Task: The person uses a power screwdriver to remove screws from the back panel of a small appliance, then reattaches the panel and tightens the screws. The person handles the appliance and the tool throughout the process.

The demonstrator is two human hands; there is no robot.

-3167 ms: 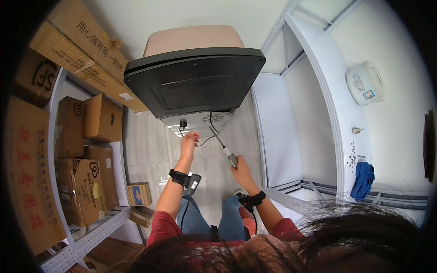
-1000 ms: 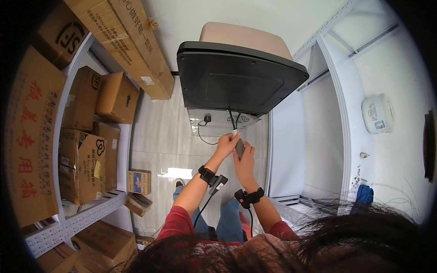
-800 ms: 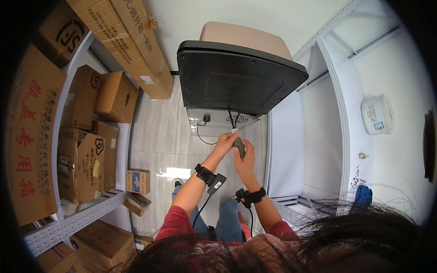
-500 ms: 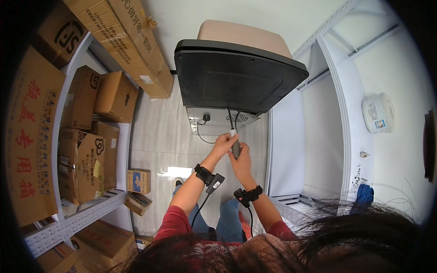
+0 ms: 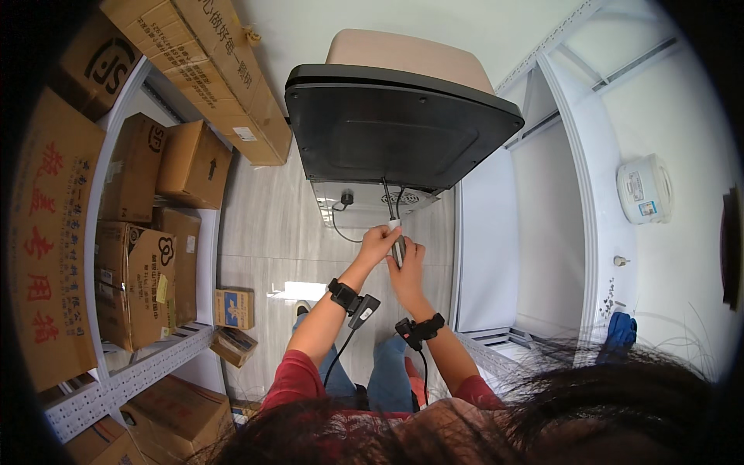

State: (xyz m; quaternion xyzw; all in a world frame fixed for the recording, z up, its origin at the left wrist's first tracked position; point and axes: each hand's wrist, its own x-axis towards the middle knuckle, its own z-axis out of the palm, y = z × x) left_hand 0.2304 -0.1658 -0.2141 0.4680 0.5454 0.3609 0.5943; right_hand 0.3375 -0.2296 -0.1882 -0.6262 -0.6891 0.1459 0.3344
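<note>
My left hand [image 5: 378, 245] is closed round the white collar of a grey-handled screwdriver [image 5: 399, 249]. Lower on the same handle, my right hand [image 5: 407, 271] grips it with thumb and fingers. Its thin dark shaft points away from me and reaches the lower edge of a black panel [image 5: 387, 132]; the contact at the tip is too small to make out. The panel tilts toward me, with small screws along its border and a beige body [image 5: 411, 56] behind it. Beside the shaft hangs a short black cable [image 5: 400, 201].
Below the panel is a clear-sided base with a round vent [image 5: 399, 198] and a black plug [image 5: 347, 198] on a cord. Shelves with cardboard boxes [image 5: 139, 287] line the left. A long carton [image 5: 209, 77] leans behind. White shelving [image 5: 484, 240] stands right; a white tub [image 5: 645, 188] is beyond.
Both hands stay on the screwdriver, and its handle appears slightly turned. The panel and surroundings sit a little farther left in view, as the whole picture has shifted slightly.
</note>
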